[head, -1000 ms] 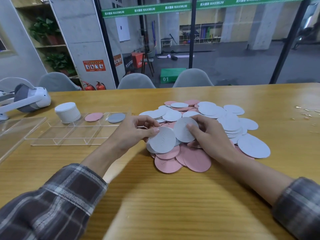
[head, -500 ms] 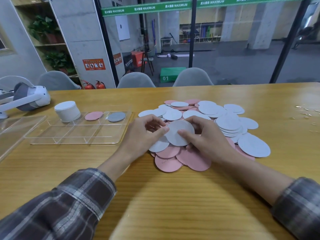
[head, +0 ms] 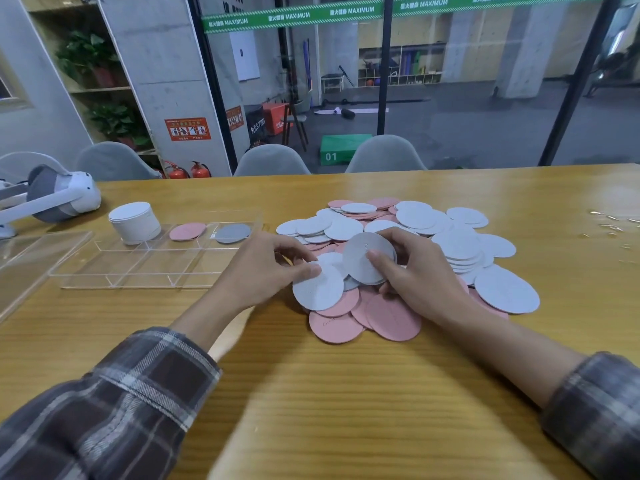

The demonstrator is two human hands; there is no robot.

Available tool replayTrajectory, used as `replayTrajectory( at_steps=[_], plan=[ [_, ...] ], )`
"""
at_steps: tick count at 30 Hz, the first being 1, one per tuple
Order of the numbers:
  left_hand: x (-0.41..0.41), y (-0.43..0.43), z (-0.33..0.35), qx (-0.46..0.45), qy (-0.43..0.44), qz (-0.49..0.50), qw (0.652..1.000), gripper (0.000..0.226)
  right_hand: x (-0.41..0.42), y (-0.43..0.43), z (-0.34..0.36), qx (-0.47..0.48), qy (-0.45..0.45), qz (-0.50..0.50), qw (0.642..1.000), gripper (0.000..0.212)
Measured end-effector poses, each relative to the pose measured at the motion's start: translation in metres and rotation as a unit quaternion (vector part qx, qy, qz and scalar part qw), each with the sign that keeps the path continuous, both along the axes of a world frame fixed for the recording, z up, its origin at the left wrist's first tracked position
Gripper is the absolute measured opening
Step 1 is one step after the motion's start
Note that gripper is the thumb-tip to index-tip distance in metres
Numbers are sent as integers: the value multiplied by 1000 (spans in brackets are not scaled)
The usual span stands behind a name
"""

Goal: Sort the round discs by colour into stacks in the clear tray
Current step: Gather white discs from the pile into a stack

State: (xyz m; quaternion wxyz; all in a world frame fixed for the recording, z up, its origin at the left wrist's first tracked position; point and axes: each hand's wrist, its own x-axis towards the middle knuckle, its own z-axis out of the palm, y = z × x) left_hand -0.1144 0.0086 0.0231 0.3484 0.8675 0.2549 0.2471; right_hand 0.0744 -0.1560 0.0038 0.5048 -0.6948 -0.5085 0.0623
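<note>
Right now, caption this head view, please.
Left hand and right hand grip white discs over the pile beside clear tray.

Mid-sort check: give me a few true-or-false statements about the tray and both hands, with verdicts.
1. A white stack stands in the far-left compartment of the clear tray. True.
2. The right hand holds pink discs. False: it grips white discs.
3. A grey disc lies in the tray, right of a pink disc. True.
4. The left hand holds nothing. False: it pinches a white disc.
</note>
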Motion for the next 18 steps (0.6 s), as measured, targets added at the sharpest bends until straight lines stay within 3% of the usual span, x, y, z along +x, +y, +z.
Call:
replayTrajectory(
  at_steps=[7,14,18],
  plan=[
    [8,-11,-2,-139,-98,-29,985,9,1,3,-2,-13,23,11,1000,9],
    [26,-26,-10,-168,-138,21,976,14,2,4,0,-11,84,29,996,22],
    [32,-30,-13,-148,-125,34,980,15,-1,2,0,-6,19,26,999,13]
  ],
)
